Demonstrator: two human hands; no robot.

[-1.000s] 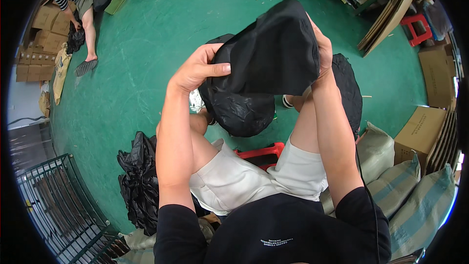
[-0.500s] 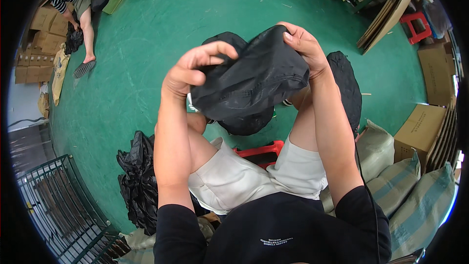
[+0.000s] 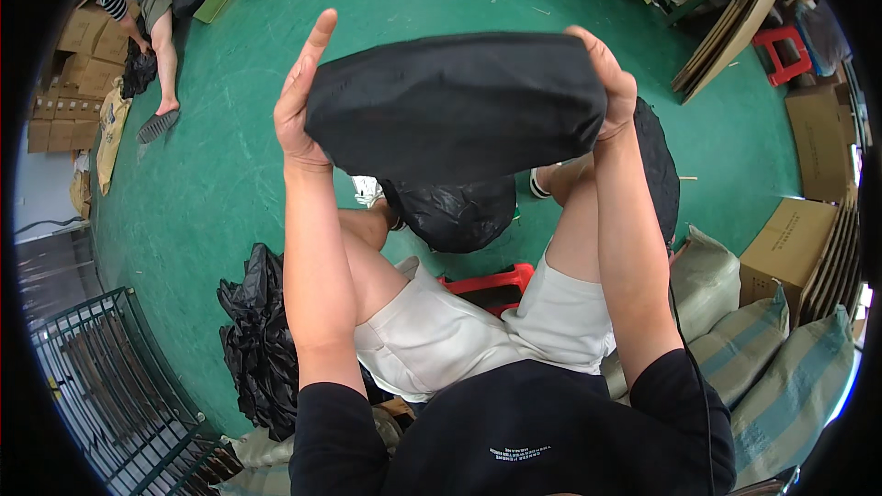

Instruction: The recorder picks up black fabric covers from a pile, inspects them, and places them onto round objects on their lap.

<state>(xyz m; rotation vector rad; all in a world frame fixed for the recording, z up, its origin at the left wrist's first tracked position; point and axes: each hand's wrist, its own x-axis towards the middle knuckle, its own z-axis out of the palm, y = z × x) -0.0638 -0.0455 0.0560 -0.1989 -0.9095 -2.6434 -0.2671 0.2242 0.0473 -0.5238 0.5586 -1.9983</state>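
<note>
A piece of black cloth (image 3: 455, 110), wide and shaped like a pouch or cover, is stretched between my two hands above my knees. My left hand (image 3: 301, 115) holds its left end, one finger pointing up past the edge and the others partly behind the cloth. At the right end my right hand (image 3: 614, 92) grips the cloth, with most of its fingers hidden. Below the cloth, between my legs, lies a rounded black bundle (image 3: 455, 218), its upper part covered from view. A similar black piece (image 3: 658, 170) lies beyond my right forearm.
Crumpled black plastic (image 3: 257, 340) lies left of my thigh, near a green metal rack (image 3: 119, 377). Woven sacks (image 3: 799, 395) and cartons (image 3: 790, 243) stand at right. A red stool (image 3: 784, 55) is farther back. Another person (image 3: 161, 37) sits at far left on the green floor (image 3: 220, 147).
The black cloth has gone from crumpled and slanted to spread wide and level. My left hand has moved left and taken its left end; my right hand has shifted slightly right.
</note>
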